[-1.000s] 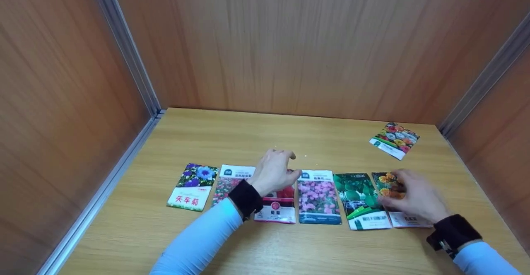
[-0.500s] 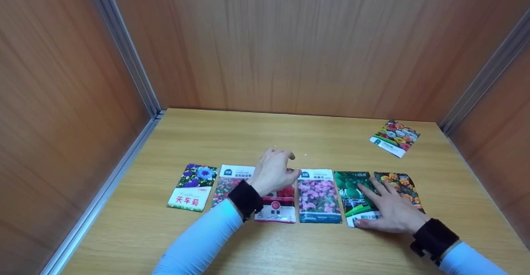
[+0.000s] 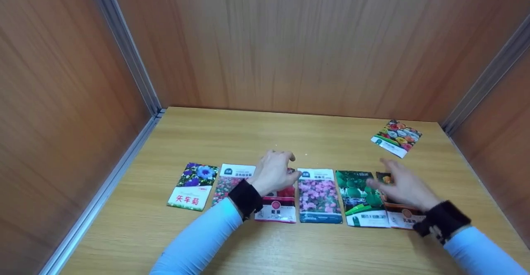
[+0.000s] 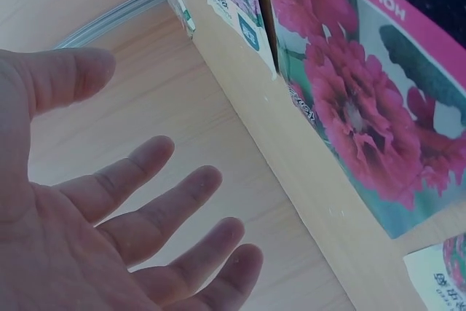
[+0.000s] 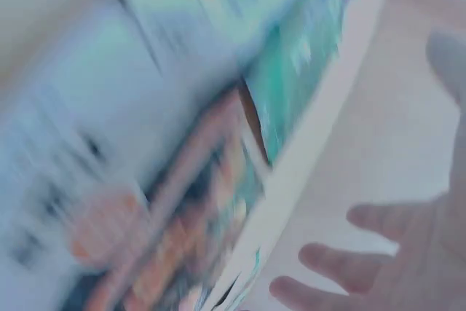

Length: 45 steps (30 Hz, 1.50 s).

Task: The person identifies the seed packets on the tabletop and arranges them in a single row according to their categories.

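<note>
Above a flower seed packet marked HOLLYHOCK point(image 3: 276, 211) my left hand point(image 3: 273, 171) hovers with loose fingers, holding nothing. The left wrist view shows the fingers apart from that hollyhock packet point(image 4: 357, 118), which has deep pink blooms. My right hand point(image 3: 408, 186) is over a packet with orange flowers point(image 3: 405, 217), hiding much of it. Its thumb reaches over the edge of a green-leaf packet point(image 3: 360, 198). In the blurred right wrist view, the right hand's fingers point(image 5: 342, 271) are extended and spread, with nothing between them.
A pink-flower packet point(image 3: 319, 196), a partly hidden mixed-flower packet point(image 3: 227, 184) and a blue cornflower packet point(image 3: 192, 188) complete the row. Farther back right, another packet point(image 3: 396, 138) lies slanted on the wooden table point(image 3: 256, 254). Wood-grain panels point(image 3: 290, 51) enclose the table.
The right hand went from the orange-flower packet to lying spread across it and the green-leaf packet, then rose and shifted away from the body. Both packets shifted slightly. The left hand stayed still.
</note>
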Available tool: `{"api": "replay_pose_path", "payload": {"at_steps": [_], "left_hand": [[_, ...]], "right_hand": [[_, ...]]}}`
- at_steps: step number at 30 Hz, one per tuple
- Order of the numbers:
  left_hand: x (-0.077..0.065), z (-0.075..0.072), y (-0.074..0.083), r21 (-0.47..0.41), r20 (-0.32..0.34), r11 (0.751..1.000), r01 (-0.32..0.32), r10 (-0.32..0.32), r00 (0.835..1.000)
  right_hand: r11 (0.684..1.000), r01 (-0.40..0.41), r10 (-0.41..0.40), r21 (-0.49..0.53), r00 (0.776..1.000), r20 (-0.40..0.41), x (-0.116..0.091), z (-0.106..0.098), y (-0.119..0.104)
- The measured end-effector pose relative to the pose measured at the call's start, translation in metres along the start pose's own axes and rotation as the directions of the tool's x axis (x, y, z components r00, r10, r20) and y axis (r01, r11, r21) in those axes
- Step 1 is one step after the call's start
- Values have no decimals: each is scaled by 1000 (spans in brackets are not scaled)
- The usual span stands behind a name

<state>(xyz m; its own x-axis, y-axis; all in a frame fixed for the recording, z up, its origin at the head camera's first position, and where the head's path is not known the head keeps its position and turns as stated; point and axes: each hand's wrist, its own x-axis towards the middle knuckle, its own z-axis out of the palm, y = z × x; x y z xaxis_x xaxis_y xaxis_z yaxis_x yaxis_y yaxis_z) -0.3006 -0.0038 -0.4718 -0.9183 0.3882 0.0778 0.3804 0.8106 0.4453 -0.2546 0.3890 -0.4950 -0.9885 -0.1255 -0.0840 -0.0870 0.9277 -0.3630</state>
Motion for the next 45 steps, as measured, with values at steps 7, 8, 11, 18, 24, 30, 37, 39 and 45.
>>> {"api": "replay_pose_path", "payload": {"at_steps": [7, 8, 11, 18, 24, 30, 37, 39, 45], "left_hand": [[-3, -3, -4, 9, 11, 1000, 19, -19, 1000], [-4, -4, -4, 10, 12, 1000, 22, -22, 1000], [-6, -4, -4, 10, 13, 1000, 28, -28, 1000], [-16, -6, -10, 5, 6, 999, 40, -40, 999], [-21, -9, -12, -3, 24, 1000, -25, 25, 999], [-31, -11, -18, 58, 103, 987, -151, 145, 984], [-45, -18, -39, 169, 12, 970, -175, 175, 984], [-46, -20, -43, 164, 4, 972, -165, 167, 986], [-50, -28, -57, 156, -15, 977, -144, 149, 989]], "right_hand": [[970, -224, 214, 93, 971, 105, 60, -38, 52], [953, -276, 261, 122, 957, 127, 66, -41, 59], [867, -448, 428, 218, 894, 135, 76, -47, 69], [660, -627, 674, 414, 737, 42, 81, -43, 57], [698, -683, 690, 217, 722, 55, 87, -35, 68], [650, -717, 715, 252, 689, 119, 77, -32, 71], [634, -711, 699, 304, 695, 168, 75, -43, 72], [624, -719, 699, 306, 689, 193, 77, -44, 81], [632, -708, 675, 316, 703, 224, 80, -41, 103]]}}
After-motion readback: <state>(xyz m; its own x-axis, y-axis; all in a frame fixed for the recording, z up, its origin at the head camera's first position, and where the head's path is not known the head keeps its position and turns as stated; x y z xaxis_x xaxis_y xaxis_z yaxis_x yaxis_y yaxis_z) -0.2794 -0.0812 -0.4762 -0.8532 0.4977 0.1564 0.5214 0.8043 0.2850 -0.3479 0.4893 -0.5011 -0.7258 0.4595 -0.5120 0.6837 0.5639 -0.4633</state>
